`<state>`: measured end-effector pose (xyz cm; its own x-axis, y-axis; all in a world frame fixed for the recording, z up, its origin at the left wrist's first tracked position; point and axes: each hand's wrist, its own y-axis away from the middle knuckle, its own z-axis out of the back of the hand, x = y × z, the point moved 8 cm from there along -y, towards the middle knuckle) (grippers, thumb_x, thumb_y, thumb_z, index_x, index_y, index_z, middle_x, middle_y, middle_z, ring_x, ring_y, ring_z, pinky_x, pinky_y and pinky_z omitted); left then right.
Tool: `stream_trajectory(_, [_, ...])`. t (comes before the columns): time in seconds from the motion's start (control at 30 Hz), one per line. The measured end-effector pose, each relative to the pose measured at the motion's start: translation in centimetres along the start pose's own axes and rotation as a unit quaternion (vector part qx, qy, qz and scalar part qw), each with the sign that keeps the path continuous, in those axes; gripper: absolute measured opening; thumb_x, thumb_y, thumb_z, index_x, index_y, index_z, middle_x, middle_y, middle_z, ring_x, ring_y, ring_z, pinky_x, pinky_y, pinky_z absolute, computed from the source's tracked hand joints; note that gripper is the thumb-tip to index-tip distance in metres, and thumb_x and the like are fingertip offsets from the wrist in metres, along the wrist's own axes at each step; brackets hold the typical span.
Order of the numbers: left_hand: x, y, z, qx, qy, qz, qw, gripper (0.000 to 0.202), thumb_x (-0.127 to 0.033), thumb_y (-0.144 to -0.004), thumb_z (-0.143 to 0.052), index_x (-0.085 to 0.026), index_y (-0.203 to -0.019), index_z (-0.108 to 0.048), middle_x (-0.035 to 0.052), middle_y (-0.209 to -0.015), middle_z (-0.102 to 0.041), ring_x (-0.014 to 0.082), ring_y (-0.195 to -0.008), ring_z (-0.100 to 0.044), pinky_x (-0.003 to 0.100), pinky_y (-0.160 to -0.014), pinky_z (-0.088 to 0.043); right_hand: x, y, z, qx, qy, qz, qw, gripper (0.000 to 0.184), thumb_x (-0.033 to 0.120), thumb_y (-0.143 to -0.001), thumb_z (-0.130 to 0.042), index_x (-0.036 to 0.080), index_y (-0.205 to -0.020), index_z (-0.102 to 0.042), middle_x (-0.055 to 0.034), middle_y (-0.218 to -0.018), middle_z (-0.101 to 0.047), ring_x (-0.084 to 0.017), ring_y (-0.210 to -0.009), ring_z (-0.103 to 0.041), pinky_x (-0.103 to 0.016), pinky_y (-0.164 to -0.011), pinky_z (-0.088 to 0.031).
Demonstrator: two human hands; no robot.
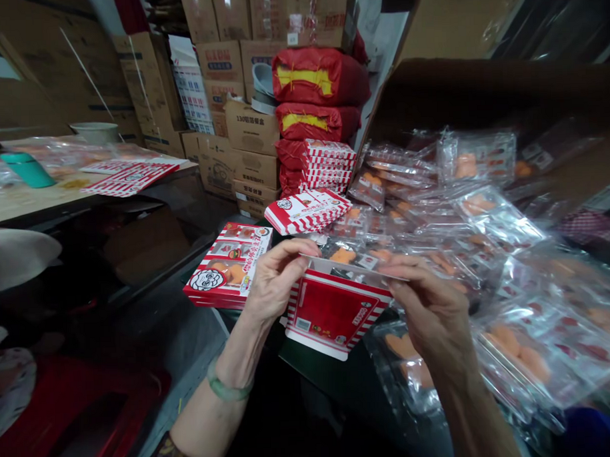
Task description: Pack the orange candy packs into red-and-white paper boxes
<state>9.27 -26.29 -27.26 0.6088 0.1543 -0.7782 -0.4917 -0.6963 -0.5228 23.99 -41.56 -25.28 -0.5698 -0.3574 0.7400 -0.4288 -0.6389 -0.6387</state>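
Note:
A red and white striped cardboard box [338, 310] stands tilted between my hands, its upper end unfolded and its bottom flap hanging over the dark green table edge [309, 361]. My left hand [279, 276] pinches the upper left corner of the box. At the upper right corner, my right hand [430, 297] grips the rim with thumb and fingers. Just left of the held box lies a filled toy box [231, 261] with orange pieces behind its windows. Behind it rests a stack of flat striped cartons [309, 212]. Clear plastic packs [524, 354] surround my right forearm.
A large open carton [460, 76] spills plastic packs of orange toy food on the right. Red sacks [320, 81] and brown boxes [251, 127] are piled behind. To the left are another table [58, 200] with a teal cup [27, 169], and a red stool [91, 396].

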Motion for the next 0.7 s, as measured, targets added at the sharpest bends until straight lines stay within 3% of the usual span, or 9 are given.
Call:
stream_trajectory(0.1, [-0.5, 0.2, -0.4, 0.005, 0.046, -0.036, 0.998, 0.01, -0.013, -0.078, -0.062, -0.019, -0.074, -0.068, 0.002, -0.086, -0.064, 0.0181, -0.083, -0.065, 0.032, -0.079, -0.051, 2.5, 0.5, 0.2, 0.027, 0.1, 0.103, 0.989, 0.026, 0.009, -0.086, -0.051, 0.027, -0.099, -0.067, -0.0037, -0.109, -0.059, -0.016, -0.103, -0.058, -0.03, -0.084, -0.047])
stream_trajectory(0.23, [0.1, 0.6, -0.1, -0.042, 0.076, -0.076, 0.993, 0.006, -0.017, -0.076, -0.06, -0.017, -0.072, -0.065, 0.0039, -0.082, -0.063, 0.0182, -0.075, -0.063, 0.033, -0.072, -0.05, 3.8, 1.3, -0.8, 0.118, 0.184, 0.165, 0.962, 0.034, 0.009, -0.088, -0.043, 0.022, -0.113, -0.061, -0.0093, -0.123, -0.056, -0.019, -0.112, -0.055, -0.035, -0.092, -0.044])
stream_trajectory(0.33, [0.2, 0.4, -0.1, -0.05, 0.066, -0.104, 0.991, 0.021, -0.032, -0.078, -0.057, -0.014, -0.07, -0.065, 0.0075, -0.08, -0.063, 0.0204, -0.078, -0.061, 0.035, -0.073, -0.049, 3.5, 1.3, -1.0, 0.137, 0.176, 0.153, 0.963, 0.031, 0.018, -0.09, -0.044, 0.019, -0.117, -0.06, -0.0111, -0.124, -0.057, -0.02, -0.114, -0.056, -0.035, -0.093, -0.045])
stream_trajectory(0.4, [-0.1, 0.2, -0.3, -0.051, 0.015, -0.102, 0.993, 0.022, -0.033, -0.078, -0.061, -0.014, -0.067, -0.061, 0.0071, -0.082, -0.063, 0.0185, -0.079, -0.06, 0.032, -0.074, -0.048, 3.0, 0.9, -0.7, 0.103, 0.161, 0.119, 0.974, 0.023, 0.024, -0.09, -0.048, 0.019, -0.108, -0.063, -0.0093, -0.114, -0.064, -0.019, -0.106, -0.061, -0.031, -0.087, -0.049])
stream_trajectory(0.5, [-0.6, 0.0, -0.8, -0.023, -0.086, -0.065, 0.994, 0.015, -0.026, -0.073, -0.071, -0.015, -0.074, -0.06, 0.0061, -0.091, -0.067, 0.0157, -0.083, -0.062, 0.027, -0.076, -0.049, 1.8, 0.3, -0.4, 0.05, 0.184, 0.036, 0.981, 0.013, 0.03, -0.086, -0.059, 0.02, -0.092, -0.065, -0.0046, -0.093, -0.07, -0.016, -0.084, -0.067, -0.027, -0.074, -0.053])
stream_trajectory(0.57, [-0.6, -0.1, -1.2, 0.02, -0.133, -0.024, 0.991, 0.02, -0.026, -0.073, -0.072, -0.016, -0.087, -0.063, 0.0067, -0.093, -0.069, 0.0155, -0.082, -0.064, 0.026, -0.073, -0.05, 1.2, 0.2, -0.5, 0.042, 0.201, -0.004, 0.979, 0.021, 0.032, -0.081, -0.065, 0.02, -0.098, -0.066, -0.0039, -0.091, -0.071, -0.016, -0.077, -0.067, -0.027, -0.069, -0.054])
stream_trajectory(0.63, [-0.7, -0.1, -1.2, 0.049, -0.161, -0.007, 0.986, 0.022, -0.026, -0.073, -0.072, -0.016, -0.092, -0.067, 0.0062, -0.088, -0.071, 0.0151, -0.078, -0.065, 0.025, -0.069, -0.051, 1.2, 0.1, -0.6, 0.038, 0.208, -0.002, 0.977, 0.027, 0.033, -0.08, -0.065, 0.02, -0.104, -0.066, -0.0049, -0.095, -0.072, -0.017, -0.081, -0.067, -0.029, -0.072, -0.054])
stream_trajectory(0.7, [-1.1, -0.2, -1.2, 0.061, -0.171, -0.027, 0.983, 0.015, -0.025, -0.072, -0.072, -0.016, -0.084, -0.07, 0.0061, -0.085, -0.071, 0.0153, -0.077, -0.066, 0.025, -0.069, -0.052, 1.5, 0.1, -0.7, 0.035, 0.204, 0.017, 0.978, 0.024, 0.032, -0.081, -0.063, 0.019, -0.101, -0.069, -0.0053, -0.095, -0.072, -0.018, -0.085, -0.067, -0.029, -0.076, -0.053])
